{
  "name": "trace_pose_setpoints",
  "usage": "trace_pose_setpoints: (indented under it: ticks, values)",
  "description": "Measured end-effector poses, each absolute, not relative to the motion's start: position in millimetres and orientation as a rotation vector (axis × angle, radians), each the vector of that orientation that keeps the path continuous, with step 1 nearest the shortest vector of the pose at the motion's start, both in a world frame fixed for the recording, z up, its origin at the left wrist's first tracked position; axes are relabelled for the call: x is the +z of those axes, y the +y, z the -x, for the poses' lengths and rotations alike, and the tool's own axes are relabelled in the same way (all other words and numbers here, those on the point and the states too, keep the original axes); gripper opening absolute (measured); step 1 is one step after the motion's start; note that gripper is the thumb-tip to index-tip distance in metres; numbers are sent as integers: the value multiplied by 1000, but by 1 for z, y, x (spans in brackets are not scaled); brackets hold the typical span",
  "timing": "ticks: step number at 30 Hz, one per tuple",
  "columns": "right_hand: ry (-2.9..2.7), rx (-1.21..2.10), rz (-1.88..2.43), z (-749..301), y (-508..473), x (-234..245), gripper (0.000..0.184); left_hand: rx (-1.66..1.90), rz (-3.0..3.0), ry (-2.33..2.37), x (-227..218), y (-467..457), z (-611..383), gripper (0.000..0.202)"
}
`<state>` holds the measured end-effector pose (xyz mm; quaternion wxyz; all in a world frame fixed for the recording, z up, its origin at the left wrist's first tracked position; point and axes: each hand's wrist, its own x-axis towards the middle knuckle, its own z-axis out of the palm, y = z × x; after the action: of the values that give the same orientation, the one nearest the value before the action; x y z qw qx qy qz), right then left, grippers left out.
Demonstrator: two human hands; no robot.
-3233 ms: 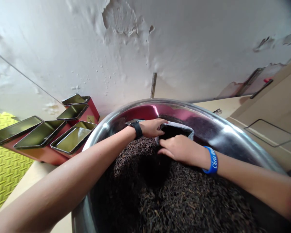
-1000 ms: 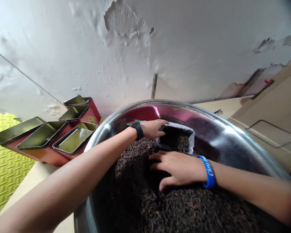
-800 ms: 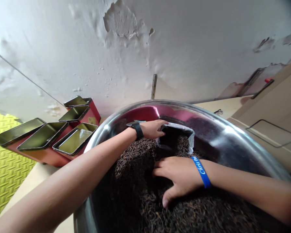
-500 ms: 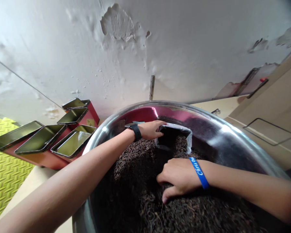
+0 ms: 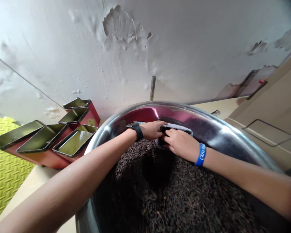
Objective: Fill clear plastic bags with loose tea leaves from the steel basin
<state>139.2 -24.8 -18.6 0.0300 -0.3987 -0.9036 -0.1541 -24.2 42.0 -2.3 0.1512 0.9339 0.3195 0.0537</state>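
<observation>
A wide steel basin (image 5: pixel 215 121) holds a heap of dark, dried, twisted leaves (image 5: pixel 191 191) that look like tea. Toward its far side sits a bag with a pale silvery rim (image 5: pixel 188 128), its mouth facing me. My left hand (image 5: pixel 152 130), with a dark watch on the wrist, pinches the left edge of that bag. At the bag's mouth is my right hand (image 5: pixel 180 142), wearing a blue wristband, its fingers curled and pointing into the opening. The fingertips are partly hidden, so I cannot see what lies in them. A dark hollow shows in the leaves below.
Several red tins with open tops (image 5: pixel 42 137) stand left of the basin, one with clear plastic inside. Yellow textured matting (image 5: pixel 7 174) lies at far left. Behind is a peeling white wall (image 5: pixel 196 48); a pale wooden panel (image 5: pixel 276 106) stands on the right.
My right hand has lifted from the leaves and moved up and away from me to the bag's mouth. My left hand stays on the bag's edge.
</observation>
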Motion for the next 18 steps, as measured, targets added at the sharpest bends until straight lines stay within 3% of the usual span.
trace_pose_setpoints:
  ticks: [18]
  values:
    - [-2706, -345, 1529, -134, -42, -18, 31, 96, -2622, 999, 5, 35, 23, 54]
